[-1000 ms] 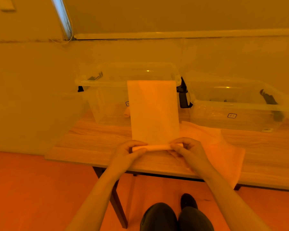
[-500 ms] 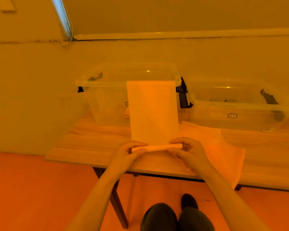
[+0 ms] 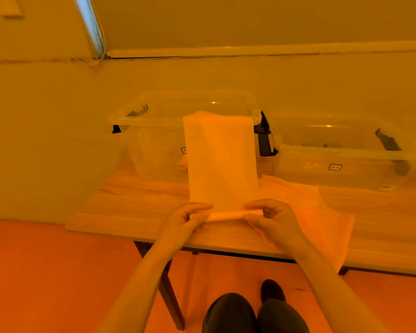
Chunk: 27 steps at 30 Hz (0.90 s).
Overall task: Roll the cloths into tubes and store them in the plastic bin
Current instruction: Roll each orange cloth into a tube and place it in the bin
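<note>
The rolled near edge of the cloth [image 3: 220, 162] is pinched by the left hand [image 3: 181, 224] and right hand [image 3: 277, 222]; its far end is draped over the plastic bin [image 3: 154, 118] beyond them, where one rolled cloth [image 3: 182, 163] is seen. A second bin [image 3: 341, 155] is set right of it.

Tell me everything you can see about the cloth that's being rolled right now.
The cloth is a long, thin, pale strip that looks like a light fabric, tinted orange by the room's light. Its near end is wound into a narrow tube lying crosswise near the front of the wooden table, pinched by the left hand at one end and the right hand at the other. The unrolled rest runs away from the person, up the front of the clear plastic bin and over its rim.
</note>
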### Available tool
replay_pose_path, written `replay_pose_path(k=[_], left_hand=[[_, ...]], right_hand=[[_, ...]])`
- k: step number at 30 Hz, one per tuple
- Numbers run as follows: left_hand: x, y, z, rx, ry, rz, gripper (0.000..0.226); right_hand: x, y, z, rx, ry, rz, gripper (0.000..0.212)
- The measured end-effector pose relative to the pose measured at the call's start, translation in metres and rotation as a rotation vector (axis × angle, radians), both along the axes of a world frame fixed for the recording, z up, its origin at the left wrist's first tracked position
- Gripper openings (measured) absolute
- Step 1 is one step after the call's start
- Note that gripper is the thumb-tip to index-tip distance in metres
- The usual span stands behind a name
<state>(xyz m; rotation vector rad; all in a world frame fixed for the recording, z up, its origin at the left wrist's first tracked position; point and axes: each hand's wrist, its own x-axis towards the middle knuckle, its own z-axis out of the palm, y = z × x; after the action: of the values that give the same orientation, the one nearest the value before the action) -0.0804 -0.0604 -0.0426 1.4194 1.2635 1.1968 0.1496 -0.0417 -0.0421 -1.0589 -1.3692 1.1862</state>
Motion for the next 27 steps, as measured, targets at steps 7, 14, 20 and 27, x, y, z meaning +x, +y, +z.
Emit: replay_pose_path(k=[7,14,20,27], left_hand=[[-0.002,-0.001,0.000,-0.019,0.016,-0.047,0.024],[0.000,-0.003,0.005,0.016,0.024,0.004,0.018],[0.002,-0.006,0.016,0.045,0.011,0.025,0.019],[0.006,-0.014,0.042,0.147,-0.090,0.005,0.020]], right_hand=[[0.000,-0.002,0.003,-0.008,0.024,-0.009,0.011],[-0.003,-0.002,0.002,0.014,0.036,-0.020,0.008],[-0.002,-0.008,0.016,0.149,-0.103,-0.031,0.011],[0.004,-0.010,0.042,0.211,-0.156,0.019,0.016]])
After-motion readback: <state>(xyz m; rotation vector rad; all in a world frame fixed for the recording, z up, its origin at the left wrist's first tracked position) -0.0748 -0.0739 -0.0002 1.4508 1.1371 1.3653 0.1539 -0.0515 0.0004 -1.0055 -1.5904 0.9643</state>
